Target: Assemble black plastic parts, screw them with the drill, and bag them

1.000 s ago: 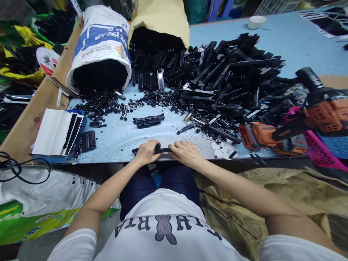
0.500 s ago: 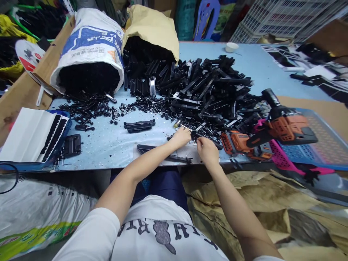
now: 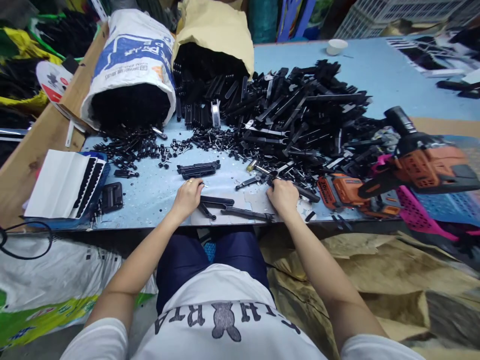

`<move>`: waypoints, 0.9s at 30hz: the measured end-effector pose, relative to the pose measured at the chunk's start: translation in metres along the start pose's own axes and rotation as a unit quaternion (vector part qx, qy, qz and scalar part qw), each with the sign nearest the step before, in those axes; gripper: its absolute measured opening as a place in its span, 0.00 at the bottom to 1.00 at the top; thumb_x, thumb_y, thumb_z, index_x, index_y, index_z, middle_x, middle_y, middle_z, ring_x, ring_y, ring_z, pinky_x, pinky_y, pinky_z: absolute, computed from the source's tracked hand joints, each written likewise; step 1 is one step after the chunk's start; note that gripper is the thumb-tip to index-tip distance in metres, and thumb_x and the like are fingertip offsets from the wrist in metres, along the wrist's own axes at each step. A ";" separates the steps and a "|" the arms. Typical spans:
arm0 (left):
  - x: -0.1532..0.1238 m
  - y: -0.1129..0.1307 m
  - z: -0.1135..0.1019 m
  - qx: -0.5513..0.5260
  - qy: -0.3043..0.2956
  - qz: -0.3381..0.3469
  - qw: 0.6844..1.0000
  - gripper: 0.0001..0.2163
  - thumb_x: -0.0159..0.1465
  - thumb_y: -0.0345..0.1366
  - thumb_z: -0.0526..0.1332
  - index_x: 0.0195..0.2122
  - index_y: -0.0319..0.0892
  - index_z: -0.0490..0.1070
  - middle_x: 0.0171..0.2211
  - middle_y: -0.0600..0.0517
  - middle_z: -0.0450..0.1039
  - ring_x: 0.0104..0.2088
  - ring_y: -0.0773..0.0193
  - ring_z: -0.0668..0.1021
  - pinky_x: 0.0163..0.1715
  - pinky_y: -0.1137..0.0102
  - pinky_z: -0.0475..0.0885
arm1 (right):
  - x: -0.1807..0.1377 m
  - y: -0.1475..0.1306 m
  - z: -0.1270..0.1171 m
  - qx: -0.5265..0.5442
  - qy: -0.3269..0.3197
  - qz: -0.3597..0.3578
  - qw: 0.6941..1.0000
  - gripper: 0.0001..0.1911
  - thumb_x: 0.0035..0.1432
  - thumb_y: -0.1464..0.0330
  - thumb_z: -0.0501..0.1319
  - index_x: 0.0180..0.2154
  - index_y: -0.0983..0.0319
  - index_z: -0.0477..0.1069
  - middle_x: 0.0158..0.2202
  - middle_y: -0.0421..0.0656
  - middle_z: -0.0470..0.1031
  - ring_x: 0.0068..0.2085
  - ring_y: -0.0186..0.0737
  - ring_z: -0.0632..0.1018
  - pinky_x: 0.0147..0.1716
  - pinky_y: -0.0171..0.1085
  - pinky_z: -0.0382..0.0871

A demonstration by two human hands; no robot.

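My left hand (image 3: 187, 199) is closed at the front of the table, and a small metal pin (image 3: 203, 185) pokes out of its fingertips. Just right of it lie a black hinged arm (image 3: 216, 201) and a second black bar (image 3: 247, 214) on a pale board (image 3: 258, 201). My right hand (image 3: 284, 198) is curled at the near edge of the parts heap; what its fingers hold is hidden. Beside it a tool with a yellowish end (image 3: 252, 165) and a black handle (image 3: 308, 194) lies partly behind the hand. A small black link (image 3: 247, 183) rests between my hands.
A big heap of black bars (image 3: 292, 110) covers the table's middle, with small pins and screws before it. A white sack (image 3: 127, 75) and a paper sack (image 3: 213, 25) lie open behind. An orange cordless driver (image 3: 431, 167) stands right; a blue tray (image 3: 99, 195) sits left.
My left hand has moved left, away from the heap and the yellowish-ended tool, with a pin in its fingers. My right hand stays near the heap. The view has shifted slightly.
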State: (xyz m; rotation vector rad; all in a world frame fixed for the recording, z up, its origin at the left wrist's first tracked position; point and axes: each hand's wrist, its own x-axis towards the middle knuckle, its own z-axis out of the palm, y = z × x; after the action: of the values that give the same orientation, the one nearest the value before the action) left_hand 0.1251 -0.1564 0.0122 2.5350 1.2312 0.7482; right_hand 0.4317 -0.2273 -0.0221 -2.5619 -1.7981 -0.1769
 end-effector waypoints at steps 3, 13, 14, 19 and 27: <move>-0.028 -0.020 -0.008 0.029 -0.033 -0.007 0.999 0.09 0.66 0.32 0.50 0.42 0.38 0.67 0.36 0.46 0.72 0.37 0.60 0.74 0.39 0.67 0.69 | 0.000 -0.002 -0.004 0.029 0.044 -0.002 0.999 0.13 0.54 0.69 0.53 0.38 0.69 0.71 0.33 0.53 0.72 0.38 0.49 0.70 0.34 0.41 0.60; -0.026 -0.011 -0.016 0.123 -0.105 0.038 0.986 0.06 0.65 0.28 0.51 0.38 0.37 0.67 0.33 0.46 0.70 0.37 0.58 0.72 0.38 0.66 0.68 | -0.034 -0.048 -0.039 0.487 0.089 -0.116 0.861 0.09 0.55 0.65 0.59 0.36 0.62 0.70 0.36 0.44 0.73 0.32 0.35 0.75 0.34 0.36 0.72; -0.025 -0.011 -0.017 0.118 -0.118 0.047 0.985 0.06 0.65 0.27 0.51 0.37 0.37 0.67 0.33 0.46 0.70 0.37 0.58 0.72 0.38 0.67 0.68 | -0.037 -0.054 -0.039 0.513 0.073 -0.113 0.848 0.09 0.55 0.64 0.60 0.37 0.62 0.70 0.36 0.44 0.73 0.33 0.35 0.75 0.35 0.36 0.72; -0.026 -0.015 -0.012 0.111 -0.089 0.013 0.990 0.06 0.65 0.28 0.51 0.40 0.36 0.66 0.35 0.46 0.70 0.38 0.59 0.72 0.40 0.66 0.69 | -0.046 -0.071 -0.027 0.569 0.018 -0.101 0.816 0.11 0.54 0.63 0.62 0.37 0.63 0.72 0.35 0.44 0.75 0.34 0.37 0.77 0.37 0.37 0.74; -0.029 -0.014 0.000 0.175 -0.085 0.107 0.975 0.09 0.65 0.26 0.49 0.40 0.32 0.68 0.31 0.44 0.69 0.35 0.59 0.72 0.36 0.65 0.70 | -0.051 -0.074 -0.019 0.527 0.065 -0.139 0.836 0.08 0.57 0.65 0.60 0.37 0.63 0.71 0.35 0.45 0.75 0.34 0.36 0.77 0.34 0.35 0.75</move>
State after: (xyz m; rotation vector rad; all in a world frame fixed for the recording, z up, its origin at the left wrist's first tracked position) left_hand 0.1005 -0.1705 -0.0032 2.9806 1.1281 0.3667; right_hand 0.3435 -0.2512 -0.0121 -1.4697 -1.5308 0.4961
